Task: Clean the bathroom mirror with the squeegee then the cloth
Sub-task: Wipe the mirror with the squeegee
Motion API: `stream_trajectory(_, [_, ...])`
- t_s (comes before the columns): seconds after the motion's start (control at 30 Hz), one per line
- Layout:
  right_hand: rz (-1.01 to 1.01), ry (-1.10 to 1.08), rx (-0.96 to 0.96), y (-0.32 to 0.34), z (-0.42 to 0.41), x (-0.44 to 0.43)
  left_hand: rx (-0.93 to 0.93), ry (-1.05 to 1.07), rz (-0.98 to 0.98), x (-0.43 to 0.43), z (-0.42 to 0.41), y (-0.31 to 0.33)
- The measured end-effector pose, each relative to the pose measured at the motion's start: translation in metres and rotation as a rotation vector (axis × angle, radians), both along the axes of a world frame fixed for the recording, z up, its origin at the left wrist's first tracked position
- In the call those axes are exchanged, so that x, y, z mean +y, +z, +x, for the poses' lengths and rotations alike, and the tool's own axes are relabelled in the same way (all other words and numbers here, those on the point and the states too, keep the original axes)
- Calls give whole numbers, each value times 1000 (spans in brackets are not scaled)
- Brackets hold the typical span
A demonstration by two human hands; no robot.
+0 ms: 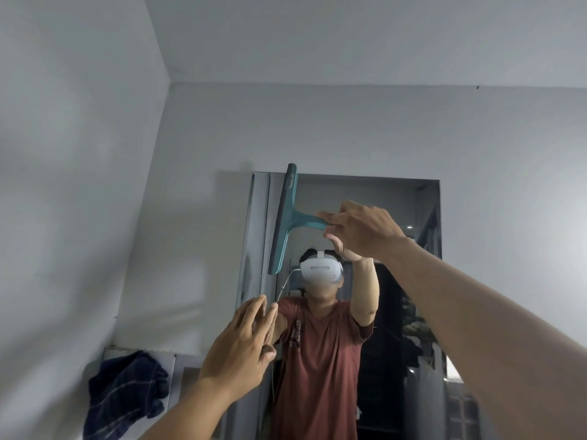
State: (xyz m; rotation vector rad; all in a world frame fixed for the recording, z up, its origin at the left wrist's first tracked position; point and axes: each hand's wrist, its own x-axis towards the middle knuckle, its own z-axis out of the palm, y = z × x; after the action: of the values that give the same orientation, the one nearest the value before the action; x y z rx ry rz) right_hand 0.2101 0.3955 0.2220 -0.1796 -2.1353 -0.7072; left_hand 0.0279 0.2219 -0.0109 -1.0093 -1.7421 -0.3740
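Note:
The rectangular mirror point(397, 198) hangs on the white wall ahead of me. My right hand point(359, 228) grips the handle of a teal squeegee point(284, 217), whose blade stands nearly upright against the mirror's upper left edge. Lower down, my left hand point(241, 344) is raised in front of the mirror's left side, fingers spread, holding nothing. A dark blue cloth point(124, 395) with pale stripes hangs at the lower left, well away from both hands. The mirror reflects a person in a red shirt wearing a white headset.
White walls meet in a corner at the upper left, under a white ceiling. The cloth rests on a pale ledge point(178, 360) below and left of the mirror. The mirror's right part reflects a dark doorway and shelves.

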Motion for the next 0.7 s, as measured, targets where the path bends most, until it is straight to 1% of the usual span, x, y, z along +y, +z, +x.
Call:
stream_trajectory(0.2, [-10, -44, 48, -4, 27, 20, -34, -22, -3, -1, -1, 1])
stream_trajectory(0.43, [-82, -83, 112, -18, 52, 49, -16, -67, 2, -3, -1, 3])
stream_trajectory(0.53, [-94, -91, 122, -26, 57, 50, -11, -78, 10, -2, -3, 1])
stream_trajectory(0.7, [-139, -129, 142, -27, 59, 44, -73, -124, -1, -1, -7, -3])
